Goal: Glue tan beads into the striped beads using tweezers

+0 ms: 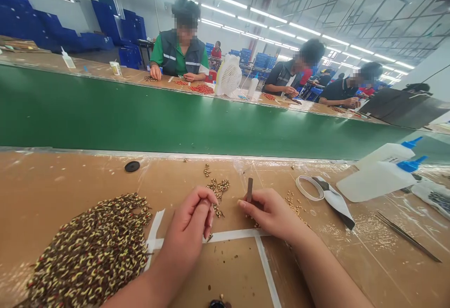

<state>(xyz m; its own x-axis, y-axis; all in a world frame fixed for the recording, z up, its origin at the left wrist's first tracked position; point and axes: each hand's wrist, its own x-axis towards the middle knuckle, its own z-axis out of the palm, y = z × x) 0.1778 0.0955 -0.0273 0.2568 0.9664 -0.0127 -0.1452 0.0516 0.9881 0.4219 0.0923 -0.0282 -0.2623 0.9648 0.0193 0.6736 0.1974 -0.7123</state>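
Observation:
My left hand (pixel 195 219) is closed, its fingers curled inward over the strips of white tape (pixel 228 236). Whatever it may hold is hidden; a small dark and yellow piece (pixel 210 237) shows just under its fingertips. Between the thumb and fingers of my right hand (pixel 269 212) stands a short, flat, dark brown stick (pixel 250 190). Small brown and cream pieces (pixel 220 187) lie loosely grouped beyond and between the two hands. Tiny tan beads (pixel 293 203) are scattered beside my right hand, partly covered by it.
At left spreads a large pile of brown and yellow pieces (pixel 94 251). Rightward are a tape roll (pixel 309 188), white squeeze bottles (pixel 378 181) with blue tips and tweezers (pixel 408 236). A black disc (pixel 132 166) lies near the green belt (pixel 158 116). Several people work across it.

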